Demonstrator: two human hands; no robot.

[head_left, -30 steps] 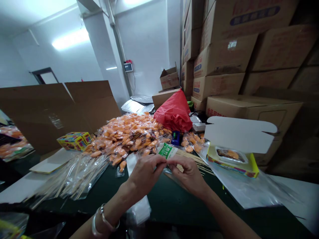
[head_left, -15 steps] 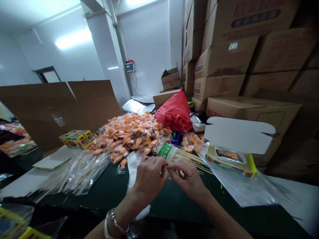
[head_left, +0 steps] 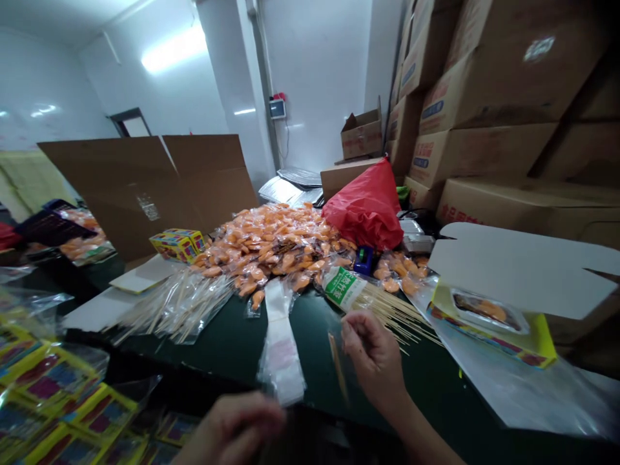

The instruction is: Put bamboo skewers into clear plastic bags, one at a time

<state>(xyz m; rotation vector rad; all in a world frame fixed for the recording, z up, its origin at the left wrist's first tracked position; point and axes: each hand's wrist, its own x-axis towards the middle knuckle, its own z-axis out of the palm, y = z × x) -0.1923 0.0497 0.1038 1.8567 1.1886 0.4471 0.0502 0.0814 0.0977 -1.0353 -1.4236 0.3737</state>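
My right hand [head_left: 372,358] is over the dark green table with its fingers curled closed. Just left of its fingertips is a short, thin brown stick-like piece [head_left: 338,368], blurred, with a faint clear film about it. Whether the fingers grip that film I cannot tell. My left hand [head_left: 242,423] is low at the table's front edge, smeared by motion, near the lower end of a stack of flat white and clear bags [head_left: 281,352]. Behind my right hand lies a green-labelled pack [head_left: 343,289] with thin bamboo skewers [head_left: 394,313] sticking out.
A heap of wrapped orange pieces [head_left: 281,242] covers the table's back, beside a red bag [head_left: 365,206]. Bagged sticks [head_left: 181,303] lie left. An open yellow box [head_left: 542,332] stands right. Yellow packages [head_left: 53,381] are lower left; cartons [head_left: 494,155] tower right.
My hands, together before at a small thin piece, have parted. The left has dropped down and left; the right stays near the skewers. The view has shifted left, showing more yellow packages.
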